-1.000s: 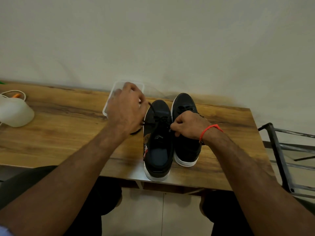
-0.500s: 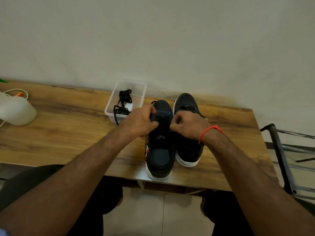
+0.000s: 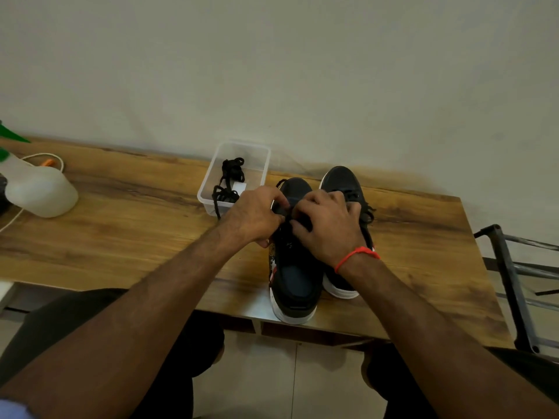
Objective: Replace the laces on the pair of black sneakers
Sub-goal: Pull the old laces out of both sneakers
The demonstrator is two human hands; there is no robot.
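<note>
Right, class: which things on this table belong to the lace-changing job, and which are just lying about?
Job: left sneaker, right sneaker, laces in the clear tub, both hands.
Lying about: spray bottle, white cord.

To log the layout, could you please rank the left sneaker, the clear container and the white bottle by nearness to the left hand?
1. Left sneaker: touched by the left hand.
2. Clear container: just behind the hand.
3. White bottle: at the table's far left.
</note>
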